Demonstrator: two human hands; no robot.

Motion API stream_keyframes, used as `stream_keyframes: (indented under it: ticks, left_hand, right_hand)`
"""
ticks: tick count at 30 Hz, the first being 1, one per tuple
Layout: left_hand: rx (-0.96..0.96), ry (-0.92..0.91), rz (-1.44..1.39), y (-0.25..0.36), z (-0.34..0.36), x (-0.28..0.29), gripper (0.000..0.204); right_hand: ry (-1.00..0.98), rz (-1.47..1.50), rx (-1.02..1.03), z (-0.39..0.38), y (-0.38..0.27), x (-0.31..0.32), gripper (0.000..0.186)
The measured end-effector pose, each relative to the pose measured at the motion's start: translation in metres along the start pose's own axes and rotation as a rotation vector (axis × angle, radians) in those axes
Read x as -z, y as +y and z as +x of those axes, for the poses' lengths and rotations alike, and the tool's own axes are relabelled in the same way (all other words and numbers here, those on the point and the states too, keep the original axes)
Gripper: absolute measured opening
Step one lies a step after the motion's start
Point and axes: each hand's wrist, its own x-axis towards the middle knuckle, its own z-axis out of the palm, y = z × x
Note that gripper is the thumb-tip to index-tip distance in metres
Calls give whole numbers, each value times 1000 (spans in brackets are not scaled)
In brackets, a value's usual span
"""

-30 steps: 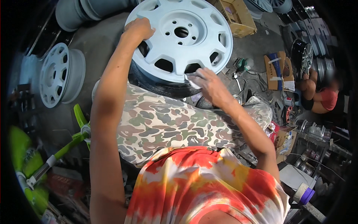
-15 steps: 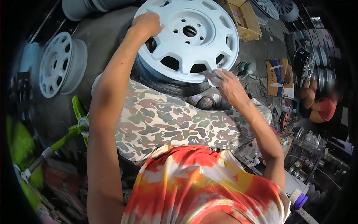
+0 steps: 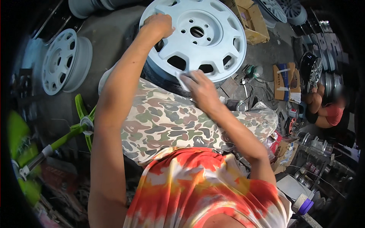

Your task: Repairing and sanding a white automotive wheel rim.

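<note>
A pale blue-grey wheel rim (image 3: 211, 45) lies face up in front of me, on top of a black tyre (image 3: 161, 79). At its left side my left hand (image 3: 157, 26) is closed on a spoke, with the fingertips partly hidden. My right hand (image 3: 201, 89), slightly blurred, grips a folded grey-white sheet that looks like sandpaper (image 3: 183, 81). It holds the sheet against the rim's near outer edge, below one of the dark window openings. Camouflage trousers (image 3: 171, 121) cover my legs just under the rim.
Another grey rim (image 3: 59, 62) stands upright at left, near a green-legged stand (image 3: 81, 117). An open cardboard box (image 3: 253, 24) sits behind the wheel at right. A green tool (image 3: 253, 71), a can (image 3: 240, 105) and another box (image 3: 285, 81) lie right; another person (image 3: 330, 110) crouches beyond.
My right hand has slid left along the rim's near edge with the sheet. The left hand keeps its hold on the rim. The whole view has shifted slightly.
</note>
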Motion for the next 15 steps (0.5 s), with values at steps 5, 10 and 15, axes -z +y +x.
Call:
stream_keyframes:
  ticks: [5,10,15]
  left_hand:
    - [3,7,-57,-11,-10,0,52]
    - [-70,51,-39,-3,-9,2,52]
    - [-33,30,-49,-7,-4,0,52]
  right_hand:
    - [-70,-87,-18,-3,2,5,44]
    - [-78,-222,-27,-13,4,18,33]
    - [-136,-290,-61,14,-13,8,26]
